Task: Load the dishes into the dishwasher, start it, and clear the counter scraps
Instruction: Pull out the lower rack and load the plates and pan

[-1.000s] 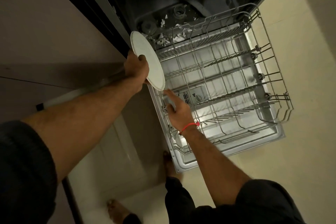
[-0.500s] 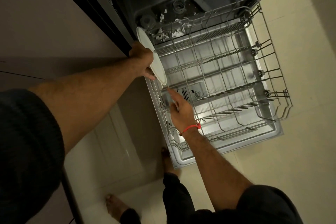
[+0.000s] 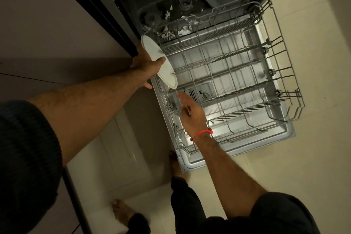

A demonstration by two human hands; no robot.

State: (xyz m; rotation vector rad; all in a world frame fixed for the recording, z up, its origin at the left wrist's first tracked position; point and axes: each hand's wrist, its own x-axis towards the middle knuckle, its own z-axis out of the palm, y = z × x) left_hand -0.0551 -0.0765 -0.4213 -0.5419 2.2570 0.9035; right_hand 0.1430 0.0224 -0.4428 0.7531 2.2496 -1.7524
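Plate (image 3: 159, 63) now sits lower, its edge down among the tines at the left end of the lower rack (image 3: 226, 81), centre frame. I see my left hand (image 3: 147, 62) gripping its rim, thumb over the face. Right hand (image 3: 191, 114) hovers just below, fingers relaxed, holding nothing. Dishwasher door (image 3: 247, 150) lies open beneath.

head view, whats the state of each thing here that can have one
dishwasher door: open, folded down flat
lower rack: pulled out over the door, no dishes standing in it
white plate: on edge at the rack's left side, gripped by the left hand
right hand: open over the rack, holds nothing
tub floor: littered with white scraps
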